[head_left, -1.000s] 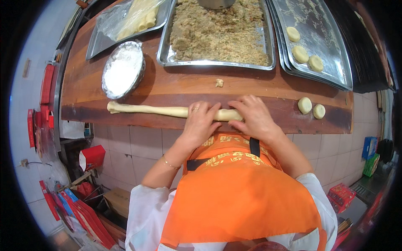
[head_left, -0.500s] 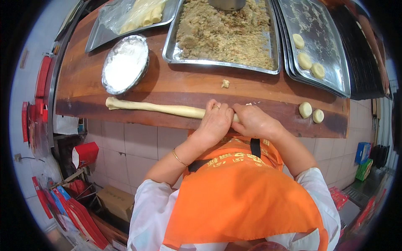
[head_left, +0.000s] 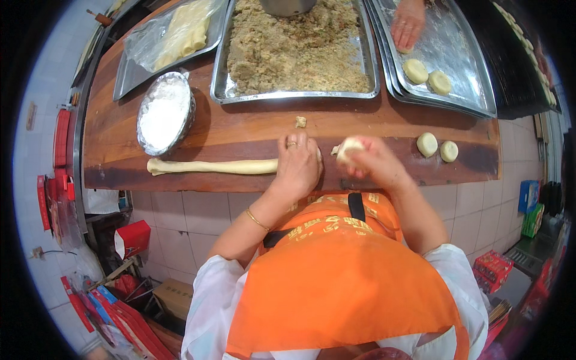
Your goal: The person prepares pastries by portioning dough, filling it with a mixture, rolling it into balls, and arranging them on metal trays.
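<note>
A long rope of pale dough lies along the table's near edge. My left hand is closed around its right end, fingers hiding that end. Just to the right, my right hand grips a short piece of dough between thumb and fingers, apart from the rope and a little above the wood. A small crumbly lump rests on the table beyond my left hand. Two dough rounds sit to the right of my right hand.
Behind stands a tray of crumbly filling with a metal container in it. A flour bowl and a plastic-covered dough tray are at left. Another person's hand reaches over the stacked trays, which hold two rounds.
My right hand has come away from the rope rightward, with a dough piece in it. Another person's hand has appeared over the right tray, where two rounds show instead of three. The view has shifted slightly.
</note>
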Tool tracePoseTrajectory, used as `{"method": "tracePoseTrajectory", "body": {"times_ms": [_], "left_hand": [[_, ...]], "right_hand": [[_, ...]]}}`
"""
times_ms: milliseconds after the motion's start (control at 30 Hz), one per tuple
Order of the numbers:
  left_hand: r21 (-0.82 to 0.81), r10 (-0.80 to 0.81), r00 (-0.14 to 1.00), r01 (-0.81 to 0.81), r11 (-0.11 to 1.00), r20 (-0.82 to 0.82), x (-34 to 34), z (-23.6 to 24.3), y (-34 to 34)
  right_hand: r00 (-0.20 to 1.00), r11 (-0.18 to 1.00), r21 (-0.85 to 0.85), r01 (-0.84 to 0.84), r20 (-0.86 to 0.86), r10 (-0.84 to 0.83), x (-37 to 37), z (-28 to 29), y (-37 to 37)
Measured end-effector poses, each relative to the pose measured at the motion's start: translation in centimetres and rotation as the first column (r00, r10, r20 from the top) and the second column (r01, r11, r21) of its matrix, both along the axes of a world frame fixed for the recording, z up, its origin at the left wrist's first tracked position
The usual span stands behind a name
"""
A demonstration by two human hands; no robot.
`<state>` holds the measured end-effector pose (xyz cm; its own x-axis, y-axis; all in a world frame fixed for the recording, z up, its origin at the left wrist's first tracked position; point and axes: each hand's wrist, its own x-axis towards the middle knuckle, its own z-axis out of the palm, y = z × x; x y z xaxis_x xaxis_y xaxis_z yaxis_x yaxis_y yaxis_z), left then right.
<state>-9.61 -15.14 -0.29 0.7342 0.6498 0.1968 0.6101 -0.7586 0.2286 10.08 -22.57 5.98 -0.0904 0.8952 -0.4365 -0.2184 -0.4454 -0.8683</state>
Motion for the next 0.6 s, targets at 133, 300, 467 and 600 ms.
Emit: {"method": "tracePoseTrajectory", "body": {"times_ms": [133,300,467,600], "left_hand": [[-0.142,-0.035,0.997,0.044,0.989,0.065,1.3,3.7,-0.1],[-0.110,-0.141,0.982,0.155,0.982,0.126,3.5,0.7,-0.3],[-0.227,-0.009,0.910,0.113,0.967,0.414,4.3,1.2,0.1],[-0.223,-0.012,0.877,0.135,0.965,0.481,6.4,0.8,0.4]], "right_hand": [[0.638,0.902,0.363,-0.235,0.757,-0.139,3.8,-1.0,-1.1],[0.419,0.893,0.379,-0.243,0.871,-0.256,1.6,0.2,-2.7],[-0.055,0.883,0.211,-0.420,0.965,-0.256,-0.5,-4.7,-3.8],[-0.065,0.860,0.272,-0.432,0.942,-0.331,0.1,-3.8,-4.3]]}}
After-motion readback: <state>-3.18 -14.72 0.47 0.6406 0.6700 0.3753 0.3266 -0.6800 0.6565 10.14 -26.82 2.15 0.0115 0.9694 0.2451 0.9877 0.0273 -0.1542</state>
